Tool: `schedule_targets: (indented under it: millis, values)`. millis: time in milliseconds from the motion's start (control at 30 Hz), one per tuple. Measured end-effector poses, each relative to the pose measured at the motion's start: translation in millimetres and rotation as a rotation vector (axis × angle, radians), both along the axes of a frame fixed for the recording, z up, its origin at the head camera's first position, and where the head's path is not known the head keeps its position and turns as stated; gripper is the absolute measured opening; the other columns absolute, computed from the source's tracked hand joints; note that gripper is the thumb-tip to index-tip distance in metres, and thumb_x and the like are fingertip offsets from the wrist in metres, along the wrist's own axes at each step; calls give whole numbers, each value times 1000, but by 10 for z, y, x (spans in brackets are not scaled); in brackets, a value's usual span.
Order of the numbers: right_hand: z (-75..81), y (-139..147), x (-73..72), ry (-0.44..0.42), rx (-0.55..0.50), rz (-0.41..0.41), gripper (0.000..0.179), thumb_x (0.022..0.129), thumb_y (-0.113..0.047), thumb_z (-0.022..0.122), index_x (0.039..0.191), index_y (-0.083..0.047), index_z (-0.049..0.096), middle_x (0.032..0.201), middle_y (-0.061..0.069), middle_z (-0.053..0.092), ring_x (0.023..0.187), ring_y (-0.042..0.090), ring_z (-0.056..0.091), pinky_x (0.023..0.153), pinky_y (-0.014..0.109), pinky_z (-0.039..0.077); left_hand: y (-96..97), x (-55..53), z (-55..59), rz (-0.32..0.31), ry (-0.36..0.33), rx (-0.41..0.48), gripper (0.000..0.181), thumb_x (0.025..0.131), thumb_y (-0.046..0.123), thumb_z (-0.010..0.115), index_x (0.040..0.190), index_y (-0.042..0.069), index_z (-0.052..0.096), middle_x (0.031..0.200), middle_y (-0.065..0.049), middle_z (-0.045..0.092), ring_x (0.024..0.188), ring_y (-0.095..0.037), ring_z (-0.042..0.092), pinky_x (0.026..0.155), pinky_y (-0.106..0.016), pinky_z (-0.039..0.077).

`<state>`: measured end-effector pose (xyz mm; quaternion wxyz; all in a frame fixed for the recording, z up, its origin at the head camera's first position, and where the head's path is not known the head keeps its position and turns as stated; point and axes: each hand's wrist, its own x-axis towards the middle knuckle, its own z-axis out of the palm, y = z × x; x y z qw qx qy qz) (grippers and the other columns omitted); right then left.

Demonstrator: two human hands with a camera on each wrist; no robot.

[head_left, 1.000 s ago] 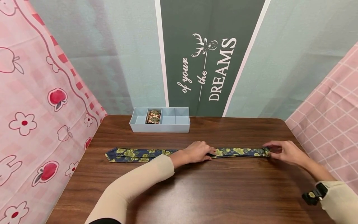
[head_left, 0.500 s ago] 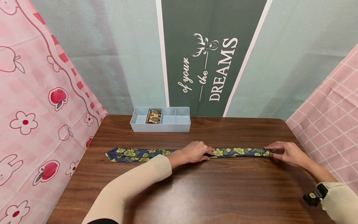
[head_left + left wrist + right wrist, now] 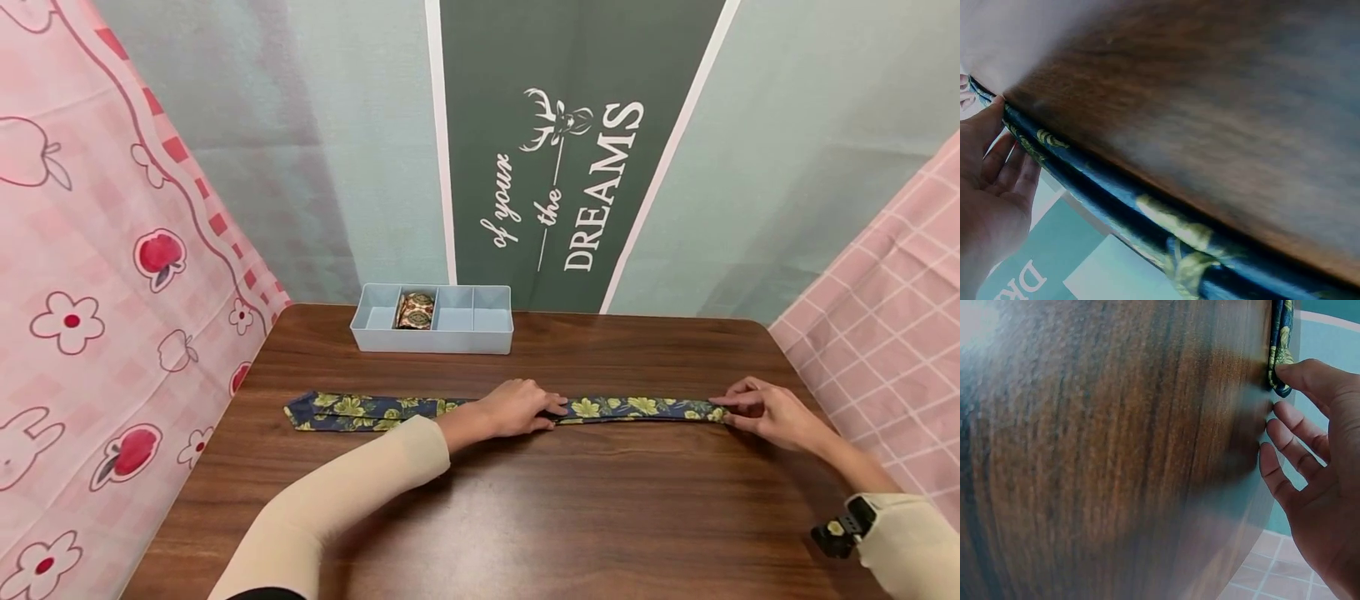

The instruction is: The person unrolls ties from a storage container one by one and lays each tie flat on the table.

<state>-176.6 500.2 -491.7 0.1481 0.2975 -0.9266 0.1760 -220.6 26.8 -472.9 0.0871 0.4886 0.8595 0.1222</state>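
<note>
A navy necktie [image 3: 637,407] with yellow-green flowers lies lengthwise across the wooden table, its pointed wide end at the left. Over its middle rests my left hand [image 3: 516,408], with the fingers toward the far edge and the thumb at the near edge. In the left wrist view, the thumb touches the tie's edge and the other fingers lie loosely behind it. At the tie's right end, my right hand [image 3: 776,418] pinches the fabric between thumb and index finger. The right wrist view shows this end doubled over under the thumb [image 3: 1288,372], the other fingers spread below it.
A light blue box [image 3: 431,342] with several compartments stands at the back of the table [image 3: 600,517]. One compartment holds a rolled patterned piece of fabric [image 3: 416,312]. Printed cloths hang behind and on both sides.
My left hand has slid slightly left along the tie. The bunched fold at the right end has flattened, with my right hand still there. The box has not moved on the table.
</note>
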Motion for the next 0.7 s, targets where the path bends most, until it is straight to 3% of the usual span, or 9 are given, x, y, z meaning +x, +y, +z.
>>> schedule_targets:
  millis: [233, 367, 700]
  values:
    - [4, -14, 11, -21, -14, -21, 45, 66, 6, 91, 105, -14, 86, 97, -1, 70, 76, 0, 58, 61, 16, 39, -115, 26, 12, 27, -16, 32, 37, 106, 30, 68, 142, 21, 70, 148, 3, 64, 123, -14, 70, 100, -29, 57]
    - [35, -13, 30, -64, -45, -23, 49, 69, 7, 90, 114, -11, 83, 96, -2, 72, 76, -1, 61, 62, 16, 43, -177, 24, 33, 41, 7, 72, 40, 106, 31, 68, 143, 19, 70, 146, 3, 65, 129, -13, 66, 102, -32, 56]
    - [136, -78, 66, -293, -142, -157, 44, 89, -6, 83, 131, -1, 73, 98, 4, 77, 80, -3, 68, 70, 9, 48, -595, -17, 126, 139, 88, 230, 41, 102, 29, 73, 140, 13, 71, 145, -3, 67, 132, -20, 65, 104, -42, 55]
